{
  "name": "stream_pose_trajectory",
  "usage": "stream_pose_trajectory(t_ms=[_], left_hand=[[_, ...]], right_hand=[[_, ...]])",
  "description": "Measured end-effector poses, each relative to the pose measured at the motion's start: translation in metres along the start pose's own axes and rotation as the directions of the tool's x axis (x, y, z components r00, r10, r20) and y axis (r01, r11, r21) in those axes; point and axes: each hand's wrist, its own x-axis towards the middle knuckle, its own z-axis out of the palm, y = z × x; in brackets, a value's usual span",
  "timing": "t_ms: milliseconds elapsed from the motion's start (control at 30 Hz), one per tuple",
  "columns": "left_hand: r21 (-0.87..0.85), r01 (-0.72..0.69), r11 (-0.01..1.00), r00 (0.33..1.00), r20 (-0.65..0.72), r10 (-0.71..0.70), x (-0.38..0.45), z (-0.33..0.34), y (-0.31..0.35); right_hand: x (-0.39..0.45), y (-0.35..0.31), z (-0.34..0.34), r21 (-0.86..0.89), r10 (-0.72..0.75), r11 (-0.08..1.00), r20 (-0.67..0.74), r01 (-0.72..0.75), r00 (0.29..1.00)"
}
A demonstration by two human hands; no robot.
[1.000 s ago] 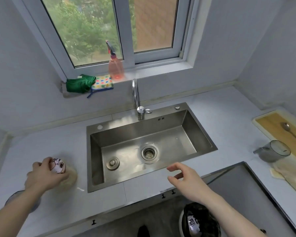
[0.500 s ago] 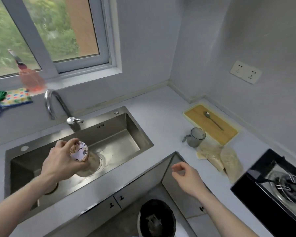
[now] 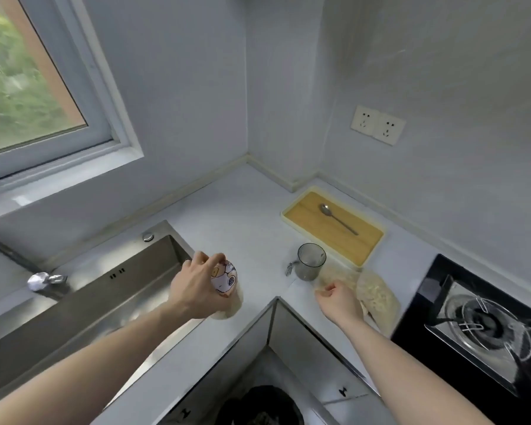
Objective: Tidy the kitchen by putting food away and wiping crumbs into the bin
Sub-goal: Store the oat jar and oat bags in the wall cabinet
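Note:
My left hand (image 3: pixel 193 289) grips a jar (image 3: pixel 226 289) by its cartoon-printed lid, holding it over the counter's inner corner beside the sink (image 3: pixel 105 299). The jar's lower part looks pale and is partly hidden by my hand. My right hand (image 3: pixel 339 302) reaches onto the counter at the near edge of clear plastic bags of pale food (image 3: pixel 377 294), fingers curled at the bag's edge; whether they pinch it is unclear. The black bin (image 3: pixel 264 406) stands on the floor below, between my arms.
A clear measuring cup (image 3: pixel 310 262) stands just beyond my right hand. A yellow-rimmed wooden board (image 3: pixel 331 228) with a spoon (image 3: pixel 337 217) lies behind it. A black gas hob (image 3: pixel 478 326) sits at the right. The tap (image 3: pixel 43 280) is at the left, and wall sockets (image 3: pixel 377 125) are above.
The view swung right from the sink to the counter corner. My left hand carried the jar rightward past the sink. My right hand moved forward to the food bags.

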Motion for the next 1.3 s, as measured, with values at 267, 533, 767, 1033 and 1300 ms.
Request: stream_pose_trajectory(t_ms=[267, 533, 767, 1033, 1300], left_hand=[[0.04, -0.124, 0.991, 0.985, 0.122, 0.119, 0.089, 0.026, 0.019], [0.064, -0.203, 0.977, 0.965, 0.183, 0.189, 0.137, 0.045, 0.037], [0.055, -0.239, 0.969, 0.95, 0.221, 0.221, 0.151, 0.057, 0.05], [0.062, -0.268, 0.961, 0.939, 0.239, 0.246, 0.157, 0.064, 0.061], [0.078, -0.296, 0.952, 0.93, 0.252, 0.268, 0.161, 0.062, 0.073]], right_hand=[[0.052, -0.019, 0.02, -0.168, 0.093, 0.981, -0.052, -0.1, 0.994], [0.09, -0.025, 0.033, -0.298, 0.159, 0.938, -0.091, -0.179, 0.983], [0.084, -0.024, 0.022, -0.206, 0.222, 0.949, -0.106, -0.24, 0.969], [0.058, -0.021, -0.025, 0.212, 0.26, 0.958, -0.344, -0.195, 0.902], [0.032, 0.011, -0.05, 0.405, 0.429, 0.874, -0.381, -0.269, 0.819]])
